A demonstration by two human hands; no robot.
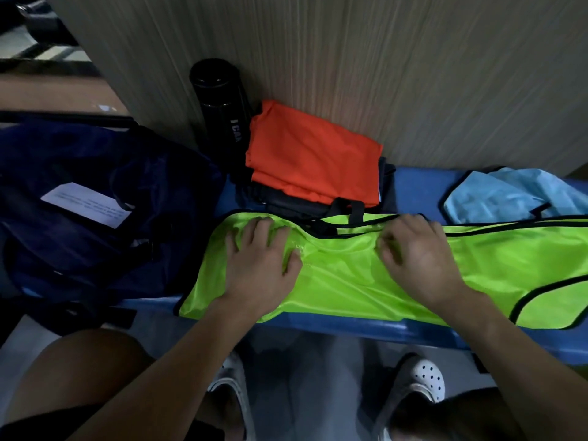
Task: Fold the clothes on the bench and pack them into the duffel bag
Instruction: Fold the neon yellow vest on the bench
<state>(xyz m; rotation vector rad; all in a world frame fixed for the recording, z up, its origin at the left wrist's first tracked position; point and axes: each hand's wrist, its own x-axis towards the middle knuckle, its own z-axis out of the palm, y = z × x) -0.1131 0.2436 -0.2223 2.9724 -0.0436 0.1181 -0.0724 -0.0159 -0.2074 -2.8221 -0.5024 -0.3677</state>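
Note:
A lime-green vest (356, 281) with black trim lies spread along the blue bench (366, 329). My left hand (264, 265) lies flat on its left part, fingers spread. My right hand (416, 259) rests on its middle near the upper hem, fingers slightly bent against the fabric. A folded orange garment (311, 154) sits on a dark folded one (296, 203) behind the vest, by the wall. A light-blue garment (509, 195) lies crumpled at the far right. The navy duffel bag (95, 211) sits at the left end of the bench.
A black bottle (219, 103) stands against the wood-grain wall (381, 58), between the bag and the orange pile. A white paper tag (86, 205) lies on the bag. My knees and white perforated shoes (426, 380) are below the bench's front edge.

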